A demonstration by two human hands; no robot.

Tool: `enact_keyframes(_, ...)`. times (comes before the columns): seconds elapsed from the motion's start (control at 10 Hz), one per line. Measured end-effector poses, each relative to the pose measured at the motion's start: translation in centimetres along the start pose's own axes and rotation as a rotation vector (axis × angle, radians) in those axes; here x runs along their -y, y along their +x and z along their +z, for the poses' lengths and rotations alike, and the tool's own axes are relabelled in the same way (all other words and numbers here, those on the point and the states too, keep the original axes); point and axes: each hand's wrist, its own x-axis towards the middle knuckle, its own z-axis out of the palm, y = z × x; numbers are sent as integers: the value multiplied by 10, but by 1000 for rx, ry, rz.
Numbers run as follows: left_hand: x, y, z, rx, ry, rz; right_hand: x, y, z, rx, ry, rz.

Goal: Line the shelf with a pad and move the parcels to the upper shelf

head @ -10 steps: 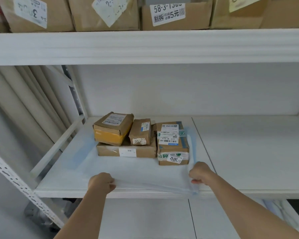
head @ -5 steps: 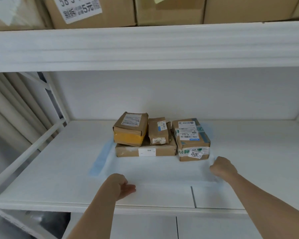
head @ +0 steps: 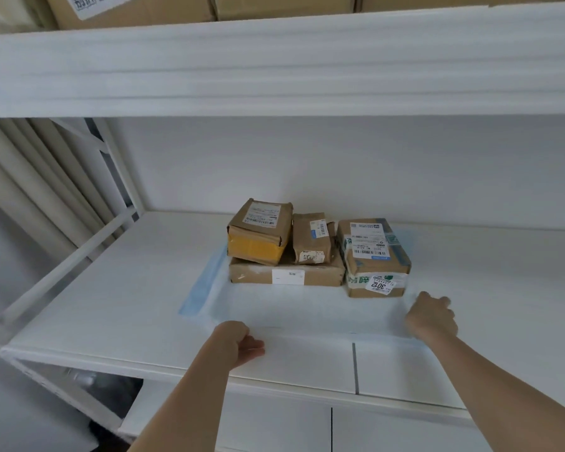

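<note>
A white pad with a blue left edge lies flat on the white shelf. Several brown parcels sit on its back half: a yellow-taped box and a small parcel on top of a flat box, and a box with a "3012" sticker to the right. My right hand curls over the pad's front right corner. My left hand rests loosely curled on the shelf just in front of the pad's front left edge, with nothing seen in it.
The upper shelf's thick white front beam spans the view, with large cardboard boxes on it. A white frame rail and beige curtain close the left side. A lower shelf shows below.
The pad and its parcels have slid back from the shelf's front edge toward the wall. My left hand has come off the pad's edge; my right stays on its corner.
</note>
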Motion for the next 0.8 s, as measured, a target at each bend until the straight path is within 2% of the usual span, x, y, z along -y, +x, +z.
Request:
enact_keyframes(0.2, -1, -19, -5, 23, -46, 38, -8, -17, -13, 52, 24, 15)
enact_keyframes(0.4, -5, -51, -21, 107, -22, 105, -4, -51, -22, 21, 80, 2)
enact_keyframes(0.6, -5, -95, -52, 142, -55, 240, 14, -111, -35, 5, 137, -100)
enact_keyframes(0.8, 0, -157, -103, 171, -102, 424, 34, -190, -47, -82, 223, -263)
